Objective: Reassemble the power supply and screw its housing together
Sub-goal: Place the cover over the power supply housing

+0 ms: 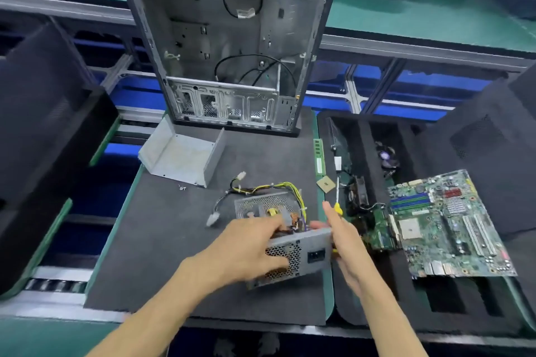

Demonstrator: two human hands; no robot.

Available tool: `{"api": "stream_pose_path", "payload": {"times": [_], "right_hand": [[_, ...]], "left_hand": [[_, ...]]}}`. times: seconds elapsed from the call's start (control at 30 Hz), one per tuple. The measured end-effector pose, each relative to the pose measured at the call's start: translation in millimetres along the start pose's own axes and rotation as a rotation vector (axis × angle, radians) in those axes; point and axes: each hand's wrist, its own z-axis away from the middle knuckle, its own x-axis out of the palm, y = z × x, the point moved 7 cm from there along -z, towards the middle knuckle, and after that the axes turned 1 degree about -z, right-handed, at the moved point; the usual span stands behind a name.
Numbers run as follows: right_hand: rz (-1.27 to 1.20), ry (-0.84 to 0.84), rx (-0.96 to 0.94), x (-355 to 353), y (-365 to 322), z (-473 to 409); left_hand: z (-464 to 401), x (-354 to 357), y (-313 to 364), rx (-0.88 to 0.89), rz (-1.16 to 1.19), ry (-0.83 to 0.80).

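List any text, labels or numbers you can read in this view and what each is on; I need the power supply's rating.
Nothing here is legible.
Power supply: no rating label on the faces shown.
Motherboard: printing too small and blurred to read.
RAM stick: white label, blurred.
Computer case: yellow sticker at its top edge, unreadable.

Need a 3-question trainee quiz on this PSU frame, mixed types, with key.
1. True or false: the cover is already on the power supply.
2. Which hand holds the yellow screwdriver? A) left B) right C) neither
3. Fill in: the motherboard lies to the ____ of the power supply.

Key:
1. False; the cover lies apart on the mat, near the PC case.
2. B; the right hand holds it, the left hand grips the power supply.
3. Right.
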Motion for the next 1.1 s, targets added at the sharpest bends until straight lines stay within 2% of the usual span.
{"api": "stream_pose_path", "payload": {"times": [0.17, 0.4, 0.57, 0.7, 0.87, 0.97, 1.1], "right_hand": [[-0.035, -0.039, -0.126, 6, 25, 2], [0.102, -0.113, -0.214, 17, 53, -3], [0.012, -0.152, -0.117, 22, 44, -26], [-0.006, -0.152, -0.012, 18, 43, -53], [0.141, -0.202, 0.002, 0, 33, -70], [0.154, -0.171, -0.114, -12, 17, -75], [0.366, -0.104, -0.352, -12, -20, -87]], "left_hand": [[10, 13, -8, 0.068, -0.172, 0.015], [35, 45, -13, 0.132, -0.276, 0.070], [34, 53, -13, 0.036, -0.247, 0.088], [29, 52, -21, -0.096, -0.163, -0.033], [27, 48, -30, -0.245, -0.029, -0.112], [18, 31, -30, -0.272, 0.018, -0.022], [-8, -1, -29, -0.259, 0.049, 0.195]]}}
